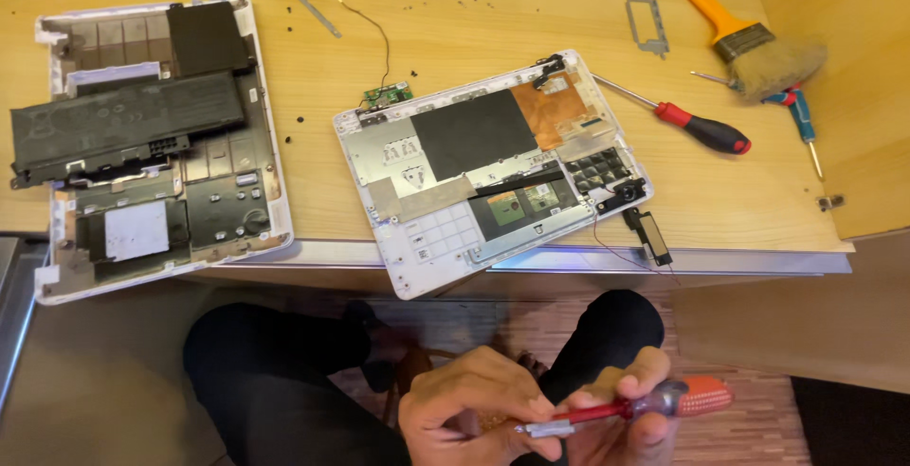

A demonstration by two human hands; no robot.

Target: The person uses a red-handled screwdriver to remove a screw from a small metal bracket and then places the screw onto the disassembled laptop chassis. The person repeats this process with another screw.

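Note:
Both hands are low in the view, over my lap. My right hand (630,409) grips a screwdriver (654,402) with an orange and grey handle and a red shaft that points left. My left hand (469,409) pinches a small grey metal piece (550,427) at the screwdriver's tip. On the wooden table (313,87) above lies an opened white laptop base (493,167), its inner plates, copper foil and black sheet exposed, overhanging the table's front edge.
A second white laptop shell (156,144) with a black battery lies at the left. A red-and-black screwdriver (697,127), a blue screwdriver (801,120), an orange brush (749,39), a metal bracket (646,25), a small green board (387,96) and loose screws are scattered about.

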